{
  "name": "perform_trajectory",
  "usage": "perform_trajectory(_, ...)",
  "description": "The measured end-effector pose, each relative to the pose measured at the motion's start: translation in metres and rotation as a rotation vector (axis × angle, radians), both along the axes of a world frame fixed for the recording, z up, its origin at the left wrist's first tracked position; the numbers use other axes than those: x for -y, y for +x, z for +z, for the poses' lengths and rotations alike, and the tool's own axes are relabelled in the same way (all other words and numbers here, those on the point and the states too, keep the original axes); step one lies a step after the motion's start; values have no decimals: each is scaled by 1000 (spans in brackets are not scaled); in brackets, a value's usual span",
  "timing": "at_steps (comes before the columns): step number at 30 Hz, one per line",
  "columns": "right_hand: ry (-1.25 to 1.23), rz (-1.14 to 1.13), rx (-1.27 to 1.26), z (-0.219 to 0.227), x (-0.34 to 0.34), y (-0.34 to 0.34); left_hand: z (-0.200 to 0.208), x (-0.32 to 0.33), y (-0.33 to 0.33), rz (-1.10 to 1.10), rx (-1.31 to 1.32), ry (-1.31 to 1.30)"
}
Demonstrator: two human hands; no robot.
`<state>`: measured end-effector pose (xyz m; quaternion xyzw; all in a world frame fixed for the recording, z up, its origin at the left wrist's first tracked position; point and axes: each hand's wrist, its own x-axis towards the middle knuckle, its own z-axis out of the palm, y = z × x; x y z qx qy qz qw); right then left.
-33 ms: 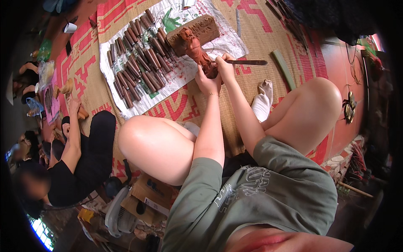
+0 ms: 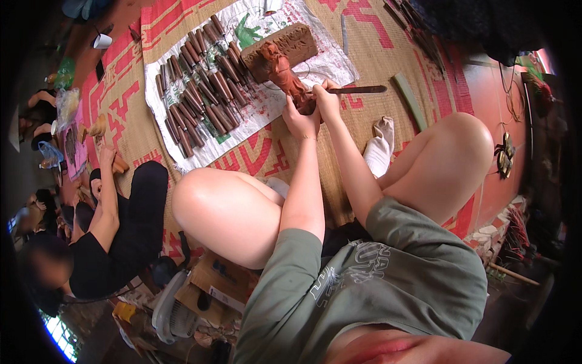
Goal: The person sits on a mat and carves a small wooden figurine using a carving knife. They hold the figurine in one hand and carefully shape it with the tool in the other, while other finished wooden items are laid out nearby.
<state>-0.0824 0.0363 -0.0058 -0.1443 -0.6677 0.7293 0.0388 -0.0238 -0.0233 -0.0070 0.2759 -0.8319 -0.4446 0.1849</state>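
My left hand (image 2: 302, 122) is closed round the lower end of a reddish-brown carved figurine (image 2: 283, 70). The figurine's far end leans over a brown block with a carved surface (image 2: 297, 43). In a pinch like a pen grip, my right hand (image 2: 328, 102) holds a slim carving tool (image 2: 362, 89), whose dark shaft sticks out to the right. Its working end is at the figurine's base, hidden by my fingers. Left of the figurine, several wooden-handled chisels (image 2: 219, 85) lie in rows on a white sheet (image 2: 159, 115).
A patterned red and tan mat (image 2: 242, 159) lies under everything. Right of my hands are a greenish strip (image 2: 409, 102) and my socked foot (image 2: 379, 148). A person in black (image 2: 130, 209) sits at the left. Behind lie a fan (image 2: 173, 306) and a cardboard box (image 2: 215, 282).
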Motion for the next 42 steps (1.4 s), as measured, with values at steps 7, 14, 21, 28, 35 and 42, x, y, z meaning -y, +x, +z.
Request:
perform_trajectory(7,-198,4,71,13,9,1,-8,5,-1,3,5,-3)
perform_trajectory(14,-250,127,-4,25,13,-1,-7,5,1,0,-38,-34)
perform_trajectory(21,-46,156,-12,13,9,-1,-2,3,1,4,-37,-4)
perform_trajectory(28,-114,152,-34,30,17,-4,-7,4,0,9,-52,-37)
perform_trajectory(35,190,177,-103,13,15,-2,-5,10,1,-8,-33,62)
perform_trajectory(42,17,122,-45,20,13,0,-5,3,3,4,-36,27)
